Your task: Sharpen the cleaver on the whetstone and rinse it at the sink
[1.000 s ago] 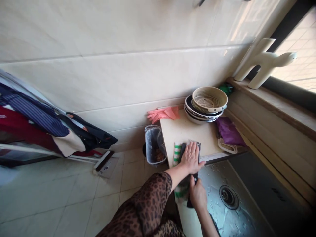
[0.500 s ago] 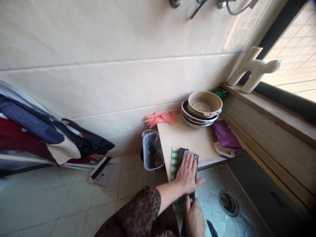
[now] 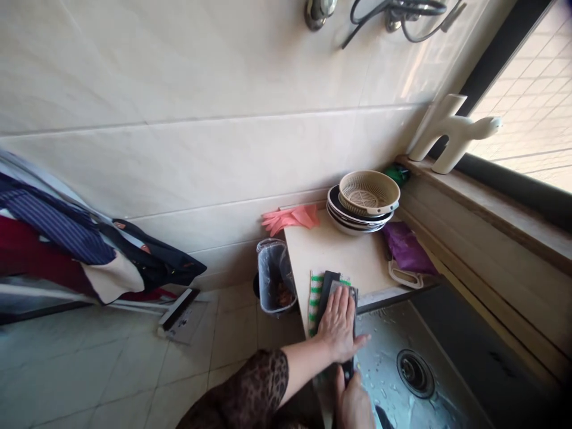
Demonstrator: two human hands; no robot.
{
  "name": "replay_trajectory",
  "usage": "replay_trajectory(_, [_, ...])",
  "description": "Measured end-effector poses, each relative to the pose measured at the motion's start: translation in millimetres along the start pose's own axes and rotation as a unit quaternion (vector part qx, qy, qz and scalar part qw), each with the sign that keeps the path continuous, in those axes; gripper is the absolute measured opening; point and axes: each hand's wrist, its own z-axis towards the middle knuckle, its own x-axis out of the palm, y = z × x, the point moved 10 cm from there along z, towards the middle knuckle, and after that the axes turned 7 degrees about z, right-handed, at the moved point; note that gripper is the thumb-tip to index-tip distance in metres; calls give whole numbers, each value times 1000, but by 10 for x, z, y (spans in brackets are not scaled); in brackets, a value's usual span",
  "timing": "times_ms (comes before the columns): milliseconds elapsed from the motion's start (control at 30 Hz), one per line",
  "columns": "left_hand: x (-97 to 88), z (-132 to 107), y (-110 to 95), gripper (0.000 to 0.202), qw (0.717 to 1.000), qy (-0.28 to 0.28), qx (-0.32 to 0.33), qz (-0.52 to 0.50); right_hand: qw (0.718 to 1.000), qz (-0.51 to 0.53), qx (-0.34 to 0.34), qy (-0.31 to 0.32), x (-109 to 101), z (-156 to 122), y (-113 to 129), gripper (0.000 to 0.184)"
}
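My left hand (image 3: 337,326) lies flat with its fingers stretched out, pressing on the blade of a broad kitchen knife. Below it, my right hand (image 3: 355,405) is wrapped around the dark knife handle (image 3: 348,374). Under the blade is a dark, flat sharpening stone (image 3: 329,286), partly covered by the knife and my left hand. The stone rests on a green-and-white striped cloth (image 3: 315,298) at the counter's edge, beside the sink.
A metal sink (image 3: 379,351) with a drain (image 3: 415,373) adjoins the counter (image 3: 339,256). Farther back are stacked bowls under a beige colander (image 3: 369,192), pink gloves (image 3: 292,218) and a purple cloth-like item (image 3: 409,247). A lined bin (image 3: 274,274) stands left; hanging clothes (image 3: 89,250) are beyond.
Both hands and the knife have slid slightly toward me along the stone. The view has tilted up a little; my grip looks the same.
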Motion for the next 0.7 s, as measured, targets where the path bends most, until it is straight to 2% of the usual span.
replay_trajectory(33, [-8,86,46,91,1000,5,-14,-1,999,-31,6,31,-2,56,72,34])
replay_trajectory(133, [-40,233,114,88,999,10,-34,8,998,-40,-6,44,-79,165,242,35])
replay_trajectory(267, [-16,-22,7,90,1000,-12,-3,18,1000,-15,1,24,49,27,0,29])
replay_trajectory(333, [13,-55,8,90,1000,-11,-2,16,1000,-21,-7,22,73,7,-17,30])
replay_trajectory(433, [19,152,122,89,999,2,-33,21,998,-48,-35,31,-19,128,207,35])
replay_trajectory(500, [4,243,156,88,999,1,-41,24,998,-46,-36,24,-71,192,274,32])
replay_trajectory(600, [6,101,70,88,1000,-17,-15,18,999,-25,2,21,53,135,41,26])
replay_trajectory(700, [35,-29,22,91,1000,-15,-6,13,999,-31,-6,-3,108,77,-75,27])
